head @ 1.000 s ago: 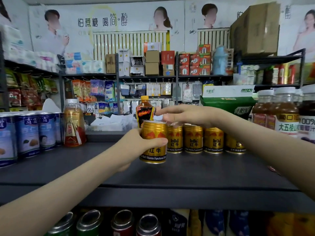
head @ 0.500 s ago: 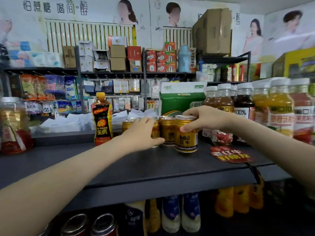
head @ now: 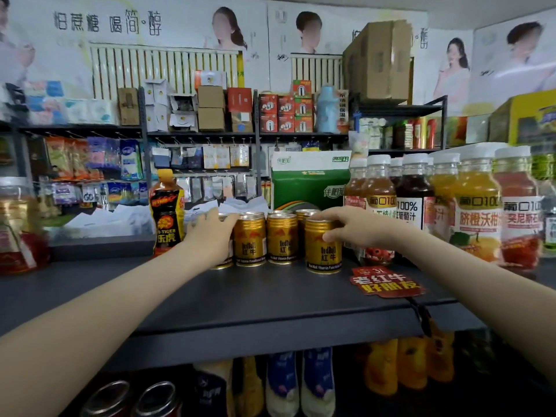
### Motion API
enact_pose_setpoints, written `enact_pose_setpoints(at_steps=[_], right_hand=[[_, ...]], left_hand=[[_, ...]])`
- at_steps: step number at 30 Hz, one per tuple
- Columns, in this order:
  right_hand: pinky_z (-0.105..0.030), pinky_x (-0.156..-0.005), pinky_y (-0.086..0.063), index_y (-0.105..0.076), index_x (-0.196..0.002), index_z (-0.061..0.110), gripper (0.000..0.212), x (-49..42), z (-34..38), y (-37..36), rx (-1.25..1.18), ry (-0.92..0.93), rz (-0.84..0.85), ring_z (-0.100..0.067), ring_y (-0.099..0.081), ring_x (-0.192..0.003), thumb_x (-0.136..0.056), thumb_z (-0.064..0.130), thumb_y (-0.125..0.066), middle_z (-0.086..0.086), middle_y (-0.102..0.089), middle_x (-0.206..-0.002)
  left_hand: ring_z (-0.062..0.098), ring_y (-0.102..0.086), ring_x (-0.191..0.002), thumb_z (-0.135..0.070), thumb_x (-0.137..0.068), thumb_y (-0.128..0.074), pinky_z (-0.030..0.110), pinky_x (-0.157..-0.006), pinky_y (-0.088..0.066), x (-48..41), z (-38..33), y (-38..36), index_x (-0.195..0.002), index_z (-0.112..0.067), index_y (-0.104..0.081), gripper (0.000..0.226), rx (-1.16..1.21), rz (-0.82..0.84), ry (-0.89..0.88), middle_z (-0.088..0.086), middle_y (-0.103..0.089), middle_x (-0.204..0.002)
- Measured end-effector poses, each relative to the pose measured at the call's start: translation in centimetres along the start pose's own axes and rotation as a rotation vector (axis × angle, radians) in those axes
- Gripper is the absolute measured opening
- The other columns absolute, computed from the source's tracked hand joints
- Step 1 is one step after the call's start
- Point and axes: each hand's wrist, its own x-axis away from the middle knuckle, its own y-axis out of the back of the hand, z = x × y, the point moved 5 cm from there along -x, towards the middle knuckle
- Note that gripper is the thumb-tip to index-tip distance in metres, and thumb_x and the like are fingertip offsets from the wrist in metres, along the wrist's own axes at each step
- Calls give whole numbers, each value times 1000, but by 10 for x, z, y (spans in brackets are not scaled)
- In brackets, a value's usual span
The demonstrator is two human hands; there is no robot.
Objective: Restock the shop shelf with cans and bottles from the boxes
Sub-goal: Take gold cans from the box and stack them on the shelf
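Dark shelf (head: 270,299), right hand (head: 350,228) gripping front gold can (head: 323,254) from above, left hand (head: 210,237) wrapped round leftmost can (head: 227,257)

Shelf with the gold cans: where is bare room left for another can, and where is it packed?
Free: the dark shelf strip in front of the gold cans, left of the red tag; also the stretch between the tiger bottle and the glass jar. Crowded: juice bottles packed right of the cans, green carton behind.
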Motion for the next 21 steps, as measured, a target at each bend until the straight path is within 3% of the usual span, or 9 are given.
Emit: enact_pose_setpoints(at_steps=[4, 9, 13, 16, 19, 21], right_hand=[[-42, -98, -46, -43, -140, 34, 52, 2, -11, 5, -23, -26, 24, -30, -53, -119, -95, 9, -53, 1, -50, -136], [-34, -102, -36, -38, -144, 31, 52, 5, -14, 4, 26, 23, 8, -20, -41, -130, -97, 12, -50, 2, -39, -147], [-35, -101, -39, -36, -144, 29, 49, 5, -16, 1, 31, 62, 6, -21, -42, -127, -98, 15, -48, 2, -38, -146], [-34, -100, -38, -34, -145, 27, 50, 3, -18, 4, 73, 67, -9, -22, -40, -129, -98, 15, -48, 1, -36, -147], [-40, -112, -27, -31, -147, 23, 57, 6, -12, 4, 142, 78, -146, -27, -26, -141, -95, 21, -53, -8, -22, -156], [-41, -113, -25, -36, -144, 17, 56, 15, 7, -2, 177, 149, -286, -28, -27, -139, -92, 23, -55, -11, -30, -151]], left_hand=[[34, -34, -130, -5, -91, -50, 41, -102, -39, 1, 1, -1, -147, -22, -23, 64, 82, 4, -33, 14, -37, -141], [31, -33, -133, -3, -90, -52, 42, -106, -38, 3, 0, 2, -147, -21, -25, 66, 155, 1, -22, 12, -37, -145], [30, -26, -139, -12, -90, -57, 41, -113, -29, 12, -6, 8, -149, -19, -27, 66, 229, -53, 0, 12, -30, -150], [27, -31, -136, -17, -91, -57, 39, -110, -31, 23, -12, 19, -147, -17, -30, 63, 283, -97, -7, 11, -35, -148], [24, -42, -126, -23, -91, -57, 33, -100, -38, 45, -14, 31, -140, -13, -41, 53, 304, -131, -23, 9, -45, -139], [22, -49, -117, -27, -92, -55, 30, -92, -41, 66, -13, 39, -132, -12, -48, 43, 285, -159, -33, 7, -50, -131]])
